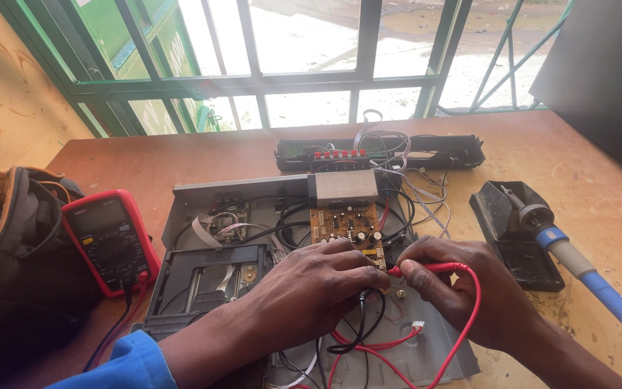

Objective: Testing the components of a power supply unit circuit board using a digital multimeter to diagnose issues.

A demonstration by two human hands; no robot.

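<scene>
A worn brown wooden table (181,155) sits under a green barred window (289,79) at the top. The right hand (462,288) pinches a thin red probe (426,269); the left hand (311,288) curls shut on a black probe (363,295) mid-frame.

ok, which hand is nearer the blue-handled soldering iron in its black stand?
Right. The right hand, pinching the red probe, sits just left of the blue-handled soldering iron in its black stand. The left hand lies farther left, over the opened grey chassis.

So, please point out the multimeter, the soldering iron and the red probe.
multimeter (111,241): head view, on its dial.
soldering iron (577,263): head view, on its blue handle.
red probe (437,267): head view, on its shaft beside the right hand (469,288).
</scene>
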